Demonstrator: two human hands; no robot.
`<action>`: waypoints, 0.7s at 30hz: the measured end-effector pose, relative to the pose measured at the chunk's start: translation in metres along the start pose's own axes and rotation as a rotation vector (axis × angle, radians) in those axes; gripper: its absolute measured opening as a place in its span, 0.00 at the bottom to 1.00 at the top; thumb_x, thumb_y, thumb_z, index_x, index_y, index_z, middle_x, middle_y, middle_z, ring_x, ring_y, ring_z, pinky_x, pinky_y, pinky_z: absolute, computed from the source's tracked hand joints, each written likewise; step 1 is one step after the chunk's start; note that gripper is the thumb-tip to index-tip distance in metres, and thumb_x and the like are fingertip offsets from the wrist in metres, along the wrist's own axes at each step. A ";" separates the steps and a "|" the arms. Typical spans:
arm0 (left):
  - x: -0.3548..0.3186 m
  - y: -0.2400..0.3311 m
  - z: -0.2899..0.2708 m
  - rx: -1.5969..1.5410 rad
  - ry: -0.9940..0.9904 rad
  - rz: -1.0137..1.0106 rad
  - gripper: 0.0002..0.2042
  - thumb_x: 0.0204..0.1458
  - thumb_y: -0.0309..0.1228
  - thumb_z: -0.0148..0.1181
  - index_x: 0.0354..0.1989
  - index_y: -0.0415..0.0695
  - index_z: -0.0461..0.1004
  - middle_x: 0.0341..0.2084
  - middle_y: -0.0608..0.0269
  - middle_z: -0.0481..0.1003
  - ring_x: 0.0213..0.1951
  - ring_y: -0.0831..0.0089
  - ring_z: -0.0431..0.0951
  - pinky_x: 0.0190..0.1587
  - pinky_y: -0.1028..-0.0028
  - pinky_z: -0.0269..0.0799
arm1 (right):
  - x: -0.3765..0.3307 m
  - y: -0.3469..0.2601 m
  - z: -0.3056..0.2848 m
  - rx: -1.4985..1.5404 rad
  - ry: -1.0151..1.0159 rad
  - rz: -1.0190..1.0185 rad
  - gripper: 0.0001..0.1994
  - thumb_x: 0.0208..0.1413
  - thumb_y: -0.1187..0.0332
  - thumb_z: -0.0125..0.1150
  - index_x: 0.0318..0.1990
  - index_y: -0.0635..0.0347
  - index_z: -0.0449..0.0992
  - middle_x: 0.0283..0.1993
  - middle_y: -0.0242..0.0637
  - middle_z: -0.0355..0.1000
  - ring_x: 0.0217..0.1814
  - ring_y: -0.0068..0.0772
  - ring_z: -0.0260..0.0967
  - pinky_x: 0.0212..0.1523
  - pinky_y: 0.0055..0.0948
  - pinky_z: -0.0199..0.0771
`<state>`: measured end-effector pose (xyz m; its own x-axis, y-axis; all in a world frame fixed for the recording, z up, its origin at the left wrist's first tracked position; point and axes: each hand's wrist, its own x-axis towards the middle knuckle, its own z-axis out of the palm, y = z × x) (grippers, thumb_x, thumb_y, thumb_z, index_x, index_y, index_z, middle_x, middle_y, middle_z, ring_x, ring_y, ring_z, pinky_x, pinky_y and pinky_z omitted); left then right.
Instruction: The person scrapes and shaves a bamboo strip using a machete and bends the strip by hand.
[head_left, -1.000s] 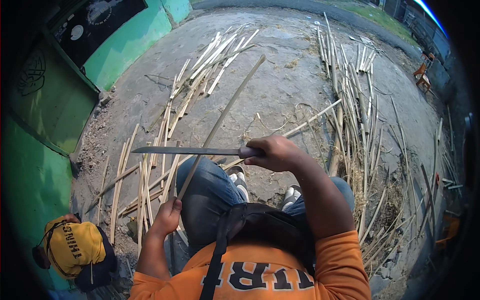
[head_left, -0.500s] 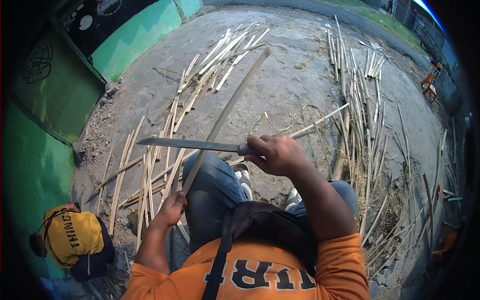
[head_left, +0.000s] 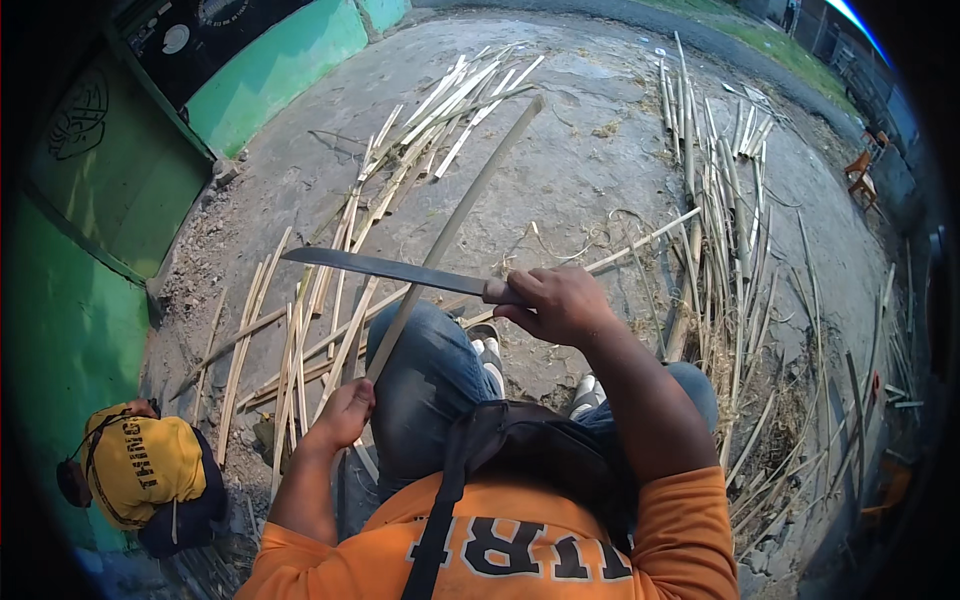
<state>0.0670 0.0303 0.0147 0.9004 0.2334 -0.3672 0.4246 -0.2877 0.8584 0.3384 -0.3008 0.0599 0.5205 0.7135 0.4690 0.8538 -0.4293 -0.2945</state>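
Observation:
My right hand grips the handle of a long dark machete, its blade lying flat and pointing left across a long bamboo strip. My left hand holds the near end of that strip beside my left knee. The strip slants up and to the right over the concrete ground. My knees in blue jeans and my grey shoes sit under the blade.
Split bamboo slats lie in piles at the left, far centre and right. A green wall runs along the left. A yellow and dark bag rests at lower left. Orange chairs stand far right.
The machete blade has shifted slightly up and right along the strip, tip tilting a little upward. My left hand keeps its hold on the strip's near end.

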 end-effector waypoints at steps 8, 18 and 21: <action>-0.003 0.017 -0.002 0.282 0.032 0.086 0.36 0.69 0.65 0.40 0.37 0.38 0.73 0.26 0.63 0.71 0.31 0.71 0.70 0.37 0.68 0.68 | 0.000 0.062 -0.021 -0.004 0.180 0.376 0.20 0.65 0.46 0.63 0.36 0.55 0.74 0.30 0.47 0.78 0.33 0.58 0.78 0.33 0.51 0.77; 0.000 0.026 -0.007 0.218 -0.067 0.003 0.38 0.67 0.69 0.39 0.38 0.37 0.73 0.26 0.67 0.69 0.30 0.75 0.67 0.36 0.71 0.66 | 0.003 0.016 -0.042 -0.074 -0.011 0.018 0.18 0.61 0.47 0.66 0.38 0.50 0.73 0.29 0.39 0.76 0.32 0.53 0.78 0.31 0.49 0.75; -0.003 0.021 -0.011 0.208 -0.061 -0.021 0.38 0.68 0.68 0.40 0.38 0.37 0.74 0.26 0.65 0.71 0.30 0.73 0.70 0.36 0.68 0.68 | 0.010 0.040 -0.050 -0.079 -0.059 -0.028 0.16 0.60 0.50 0.68 0.39 0.50 0.73 0.29 0.38 0.74 0.33 0.53 0.77 0.32 0.49 0.73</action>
<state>0.0716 0.0335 0.0376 0.8926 0.1864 -0.4105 0.4479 -0.4704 0.7603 0.3776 -0.3387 0.0944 0.4974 0.7560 0.4256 0.8670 -0.4498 -0.2142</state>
